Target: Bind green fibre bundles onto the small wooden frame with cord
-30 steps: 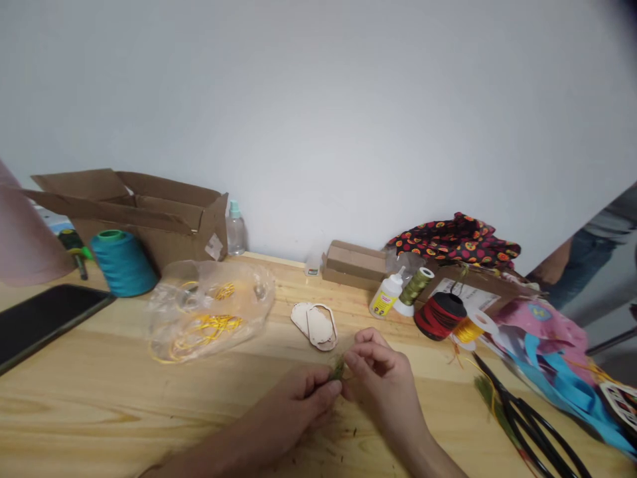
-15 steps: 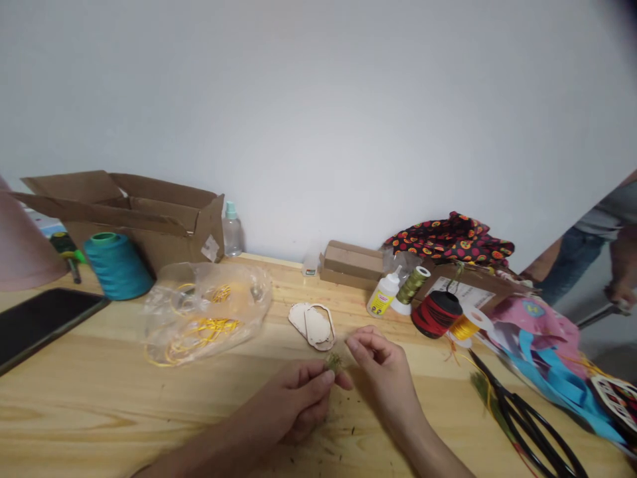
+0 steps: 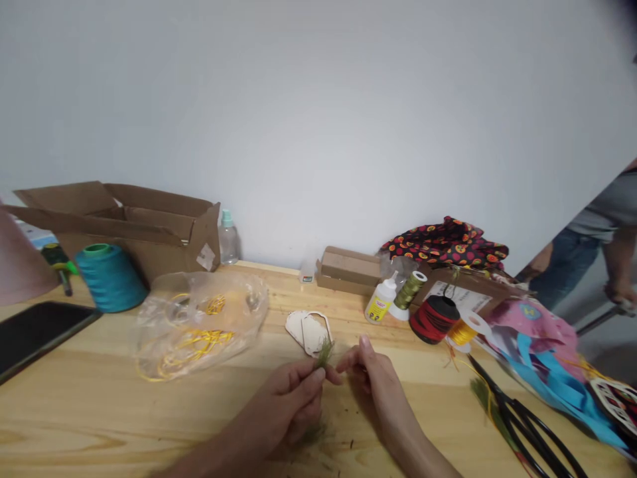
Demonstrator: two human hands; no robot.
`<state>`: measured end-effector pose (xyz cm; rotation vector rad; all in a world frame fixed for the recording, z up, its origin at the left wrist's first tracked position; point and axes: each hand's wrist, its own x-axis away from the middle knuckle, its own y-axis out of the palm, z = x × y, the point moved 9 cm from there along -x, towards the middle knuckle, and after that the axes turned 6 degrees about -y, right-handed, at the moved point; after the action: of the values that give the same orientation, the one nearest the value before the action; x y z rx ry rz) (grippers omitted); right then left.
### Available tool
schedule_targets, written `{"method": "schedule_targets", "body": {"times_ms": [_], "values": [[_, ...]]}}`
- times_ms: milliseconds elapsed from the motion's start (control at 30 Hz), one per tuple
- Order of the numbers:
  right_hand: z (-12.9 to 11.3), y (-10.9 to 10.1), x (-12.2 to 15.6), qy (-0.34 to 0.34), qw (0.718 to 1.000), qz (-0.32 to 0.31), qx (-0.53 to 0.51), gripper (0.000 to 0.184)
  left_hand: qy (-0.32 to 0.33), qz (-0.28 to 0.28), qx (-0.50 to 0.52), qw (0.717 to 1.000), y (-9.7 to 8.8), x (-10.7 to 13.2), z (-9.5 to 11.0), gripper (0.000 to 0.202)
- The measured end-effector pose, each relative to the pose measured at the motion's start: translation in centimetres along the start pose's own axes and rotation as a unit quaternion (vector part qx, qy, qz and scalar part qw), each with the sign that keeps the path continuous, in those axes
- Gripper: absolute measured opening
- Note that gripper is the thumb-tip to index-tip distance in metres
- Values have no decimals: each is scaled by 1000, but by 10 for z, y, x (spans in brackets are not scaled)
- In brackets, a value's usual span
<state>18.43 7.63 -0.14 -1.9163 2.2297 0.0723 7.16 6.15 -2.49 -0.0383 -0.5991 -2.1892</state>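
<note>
Pale wall (image 3: pixel 318 119) behind a wooden table (image 3: pixel 74 415), items listed left to right. Dark tablet (image 3: pixel 42 338) lies flat at the table's edge. Cardboard box (image 3: pixel 144 229) stands open with flaps spread, and a green-handled screwdriver (image 3: pixel 60 262) sits just before it. Teal thread cone (image 3: pixel 109 279) stands on its wide base, which keeps it steady. Plastic bottle (image 3: pixel 227 240) stands against the wall. Clear bag (image 3: pixel 199 325) holds yellow cord, apparently keeping the loops together. Pale cutouts (image 3: pixel 306 333) lie stacked near the hands, within easy reach.

Left hand (image 3: pixel 291 398): fingers pinched firmly on the base of a green tuft (image 3: pixel 324 353), which rises clear of the table, just in front of the cutouts. Right hand (image 3: pixel 371 378): fingers partly open, empty, tips just beside the tuft; contact cannot be told.

Glue bottle (image 3: pixel 381 304), olive spool (image 3: pixel 411 290), red-and-black spool (image 3: pixel 434 320) and gold spool (image 3: pixel 462 333) stand grouped together. Patterned cloth (image 3: pixel 445 242) is heaped behind them. Black-handled scissors (image 3: pixel 522 425) lie beside a pink-and-blue bag (image 3: pixel 532 338). Co-worker's hand (image 3: pixel 617 290) appears at far right, off the table.
</note>
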Motion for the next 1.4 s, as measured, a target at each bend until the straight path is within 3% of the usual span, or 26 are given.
{"method": "schedule_targets", "body": {"times_ms": [200, 333, 667, 833, 900, 1000, 1133, 1300, 1400], "values": [[-6, 18, 6, -31, 996, -75, -47, 36, 6, 10, -51, 999, -1, 0, 0, 28], [-6, 22, 8, -28, 994, -88, -59, 32, -13, -3, -79, 997, 2, -1, -5, 26], [3, 15, 7, 28, 997, -47, -60, 29, -63, -26, -76, 995, 8, 2, -15, 27], [5, -6, 5, 47, 995, 51, -66, 32, -41, 25, -39, 998, -3, 0, -8, 27], [2, -2, 5, 40, 998, 27, -44, 39, -10, 41, -35, 998, -8, -1, 0, 28], [-11, 17, 8, -3, 998, -66, -6, 40, 5, 57, -61, 996, -11, -1, 7, 28], [-19, 38, 19, -46, 990, -135, 12, 32, 21, 78, -177, 981, -4, 6, 13, 28], [5, 43, 27, 62, 990, -117, -51, 31, -14, 47, -250, 967, 9, 10, 1, 27], [10, 39, 23, 84, 986, -93, -106, 29, -28, 39, -239, 970, 7, 6, -4, 28]]}}
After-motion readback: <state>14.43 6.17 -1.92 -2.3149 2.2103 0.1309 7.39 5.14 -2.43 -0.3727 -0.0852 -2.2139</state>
